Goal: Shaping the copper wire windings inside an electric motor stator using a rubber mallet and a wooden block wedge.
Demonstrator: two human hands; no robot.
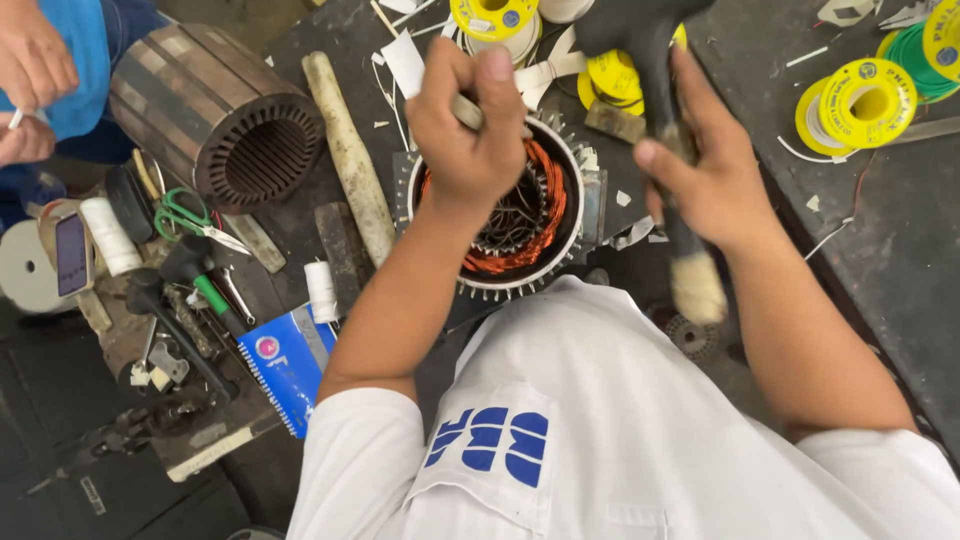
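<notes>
A round motor stator (560,215) with orange copper windings stands on the dark bench in front of me. My left hand (468,130) is closed around a short pale stick held over the stator's top rim. My right hand (700,170) grips the wooden handle of a black-headed mallet (640,45), raised just right of the stator; the mallet head is blurred.
A ribbed empty stator core (215,115) lies at the left beside a long pale wooden rod (350,155). Green-handled scissors (185,215), thread spools, a blue notebook (285,360) and hand tools crowd the left. Yellow tape rolls (860,100) sit at right. Another person's hands (30,60) show top left.
</notes>
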